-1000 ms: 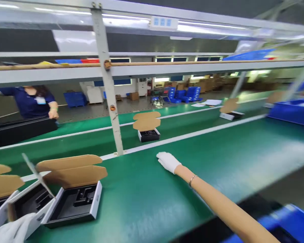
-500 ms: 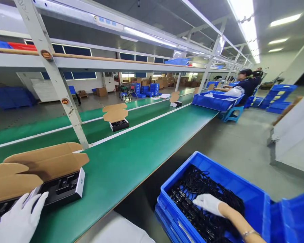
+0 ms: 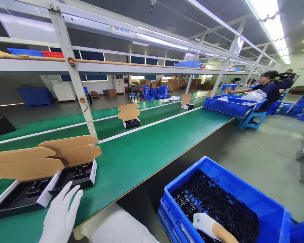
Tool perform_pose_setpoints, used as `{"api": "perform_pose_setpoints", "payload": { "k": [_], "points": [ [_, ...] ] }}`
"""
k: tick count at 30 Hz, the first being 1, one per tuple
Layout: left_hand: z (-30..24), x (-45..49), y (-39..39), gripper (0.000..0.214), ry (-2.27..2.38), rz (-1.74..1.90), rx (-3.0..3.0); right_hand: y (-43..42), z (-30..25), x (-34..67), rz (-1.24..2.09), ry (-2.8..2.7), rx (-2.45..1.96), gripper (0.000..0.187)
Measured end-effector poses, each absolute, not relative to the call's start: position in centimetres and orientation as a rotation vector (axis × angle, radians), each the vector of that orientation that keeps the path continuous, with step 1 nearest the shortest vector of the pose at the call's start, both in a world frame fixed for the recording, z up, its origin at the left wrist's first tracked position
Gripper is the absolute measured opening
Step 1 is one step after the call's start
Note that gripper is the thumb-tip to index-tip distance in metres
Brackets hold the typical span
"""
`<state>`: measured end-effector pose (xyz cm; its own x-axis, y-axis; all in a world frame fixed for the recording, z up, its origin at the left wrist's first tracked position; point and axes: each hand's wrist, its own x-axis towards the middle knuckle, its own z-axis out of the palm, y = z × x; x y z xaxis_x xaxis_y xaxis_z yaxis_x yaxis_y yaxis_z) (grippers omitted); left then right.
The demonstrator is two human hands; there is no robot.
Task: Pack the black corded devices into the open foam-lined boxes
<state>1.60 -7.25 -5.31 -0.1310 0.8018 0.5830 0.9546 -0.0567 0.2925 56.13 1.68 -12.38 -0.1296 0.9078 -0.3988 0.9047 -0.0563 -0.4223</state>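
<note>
My left hand (image 3: pixel 60 216), in a white glove, is open with fingers spread. It hovers at the front edge of an open white box (image 3: pixel 77 172) with a brown cardboard lid and a black moulded insert. A second open box (image 3: pixel 25 192) lies just left of it on the green bench (image 3: pixel 131 158). My right hand (image 3: pixel 205 224), also gloved, reaches into a blue crate (image 3: pixel 243 192) full of black cables (image 3: pixel 218 202). Its fingers are curled down among the cables; what they grip is hidden.
Two more open boxes (image 3: pixel 130 118) (image 3: pixel 186 103) sit farther along the conveyor. A metal frame post (image 3: pixel 76 84) rises behind the near boxes. People in dark shirts (image 3: pixel 268 89) work at a blue tray (image 3: pixel 228 104) at the far right. Grey floor lies right of the bench.
The view swung left a little. My left hand moved right, from the left box to the front of the right box. My right hand sank lower into the crate's cables.
</note>
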Motion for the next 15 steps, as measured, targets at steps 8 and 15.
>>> {"api": "perform_pose_setpoints", "payload": {
  "k": [8,15],
  "points": [
    [-1.9,12.2,-6.3,0.046,-2.694,-1.637,-2.022,3.4,2.2,51.8,1.197,-1.806,-1.625,0.036],
    [-2.6,20.7,-2.3,0.095,-2.219,-3.382,-2.08,2.8,9.6,41.1,1.338,-2.037,-1.262,0.053]
  ]
}}
